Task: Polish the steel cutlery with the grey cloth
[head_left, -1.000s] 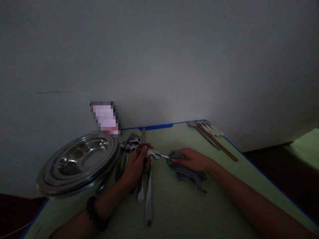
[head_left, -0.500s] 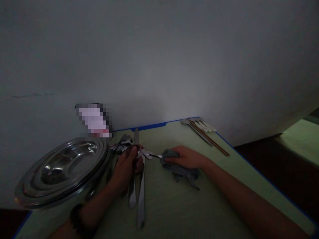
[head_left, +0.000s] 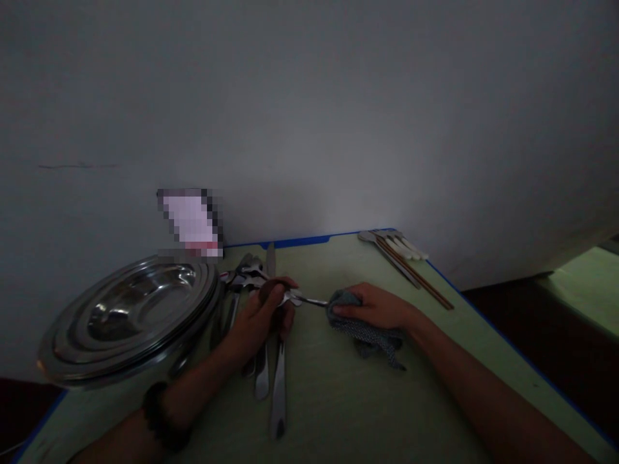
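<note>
My left hand [head_left: 261, 312] is closed on the wide, shiny end of a metal utensil [head_left: 314, 301]. A thin shaft runs from it to the right, and its far end is hidden in a grey patterned cloth [head_left: 365, 332], so I cannot tell its exact kind. My right hand [head_left: 374, 303] is closed round that cloth, pinching it over the shaft. Beneath and beside my left hand lie table knives [head_left: 278, 399] and a loose heap of metal spoons and forks [head_left: 246, 267].
Stacked steel basins [head_left: 140, 322] stand at the table's left. A blurred-out phone-like screen [head_left: 191, 222] leans on the wall behind. At the back right lie wooden chopsticks [head_left: 416, 274], a metal spoon [head_left: 370, 237] and several white-handled utensils [head_left: 406, 248]. The table has a blue edge [head_left: 302, 241].
The view has shifted slightly. My hands are a little further apart, and more of the utensil's shaft shows between my left hand and the cloth.
</note>
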The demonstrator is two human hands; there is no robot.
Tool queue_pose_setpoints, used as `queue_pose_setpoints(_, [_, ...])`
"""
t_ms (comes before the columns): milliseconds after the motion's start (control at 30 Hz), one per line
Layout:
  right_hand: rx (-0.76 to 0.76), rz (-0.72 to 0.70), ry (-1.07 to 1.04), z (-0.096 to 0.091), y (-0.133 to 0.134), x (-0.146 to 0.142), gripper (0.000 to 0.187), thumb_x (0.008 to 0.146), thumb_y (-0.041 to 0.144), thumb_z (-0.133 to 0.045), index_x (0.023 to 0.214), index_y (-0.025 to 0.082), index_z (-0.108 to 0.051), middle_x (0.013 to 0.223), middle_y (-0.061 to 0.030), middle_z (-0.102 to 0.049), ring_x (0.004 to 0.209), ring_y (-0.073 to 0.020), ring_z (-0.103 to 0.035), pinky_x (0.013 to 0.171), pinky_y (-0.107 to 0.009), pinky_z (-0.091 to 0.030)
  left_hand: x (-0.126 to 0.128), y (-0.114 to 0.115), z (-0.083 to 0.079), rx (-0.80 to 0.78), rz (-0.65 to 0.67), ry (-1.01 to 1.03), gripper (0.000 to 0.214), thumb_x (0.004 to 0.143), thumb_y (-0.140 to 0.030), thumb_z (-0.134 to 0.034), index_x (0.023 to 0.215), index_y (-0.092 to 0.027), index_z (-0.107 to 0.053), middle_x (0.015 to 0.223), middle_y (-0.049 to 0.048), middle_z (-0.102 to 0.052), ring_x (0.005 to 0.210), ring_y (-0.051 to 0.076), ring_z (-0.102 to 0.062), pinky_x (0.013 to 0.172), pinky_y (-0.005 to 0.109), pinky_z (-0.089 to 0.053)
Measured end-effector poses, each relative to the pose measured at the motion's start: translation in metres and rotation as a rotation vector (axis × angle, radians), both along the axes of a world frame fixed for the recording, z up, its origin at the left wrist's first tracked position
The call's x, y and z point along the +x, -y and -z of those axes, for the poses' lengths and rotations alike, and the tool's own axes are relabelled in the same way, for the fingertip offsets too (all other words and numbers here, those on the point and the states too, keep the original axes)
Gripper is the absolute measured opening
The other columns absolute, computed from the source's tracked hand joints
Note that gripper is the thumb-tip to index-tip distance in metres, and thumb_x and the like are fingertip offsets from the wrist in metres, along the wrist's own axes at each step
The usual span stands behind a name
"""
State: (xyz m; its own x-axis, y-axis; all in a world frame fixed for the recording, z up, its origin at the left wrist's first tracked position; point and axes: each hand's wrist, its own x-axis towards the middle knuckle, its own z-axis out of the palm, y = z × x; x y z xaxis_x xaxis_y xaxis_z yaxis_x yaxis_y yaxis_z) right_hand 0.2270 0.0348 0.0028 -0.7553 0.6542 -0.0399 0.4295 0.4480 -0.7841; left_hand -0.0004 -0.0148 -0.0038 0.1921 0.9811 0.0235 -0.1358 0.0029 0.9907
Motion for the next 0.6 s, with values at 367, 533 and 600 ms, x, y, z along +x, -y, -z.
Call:
queue_pose_setpoints(367, [-0.013, 0.051, -0.127, 0.007, 0.015, -0.030, 0.036, 0.085, 0.047, -0.043, 0.076, 0.016, -0.059, 0.067, 0.0007, -0.053, 0.063, -0.0113, -0.047, 0.060, -0.024, -0.039, 0.006, 0.006, -0.010, 0.187, -0.051, -0.225, 0.030, 0.083, -0.038, -0.052, 0.061, -0.017, -0.056, 0.052, -0.0011, -0.054, 0.050, 0.012, -0.050, 0.050, 0.022, -0.042])
queue_pose_setpoints(533, [-0.062, 0.134, -0.098, 0.005, -0.001, -0.006, 0.038, 0.083, 0.048, -0.046, 0.086, 0.014, -0.063, 0.075, -0.0023, -0.061, 0.067, -0.0131, -0.053, 0.063, -0.026, -0.042, 0.008, 0.006, -0.006, 0.093, -0.173, -0.007, 0.021, 0.079, -0.039, -0.059, 0.076, -0.018, -0.056, 0.058, -0.0029, -0.056, 0.046, 0.011, -0.051, 0.039, 0.020, -0.042])
queue_pose_setpoints(600, [-0.005, 0.268, -0.107, 0.004, -0.007, 0.004, 0.041, 0.082, 0.050, -0.046, 0.084, 0.013, -0.063, 0.075, -0.0037, -0.061, 0.069, -0.0151, -0.054, 0.065, -0.028, -0.044, 0.007, 0.006, -0.002, 0.084, -0.203, 0.078, 0.023, 0.077, -0.041, -0.062, 0.080, -0.018, -0.056, 0.060, -0.0032, -0.057, 0.045, 0.011, -0.051, 0.038, 0.020, -0.044])
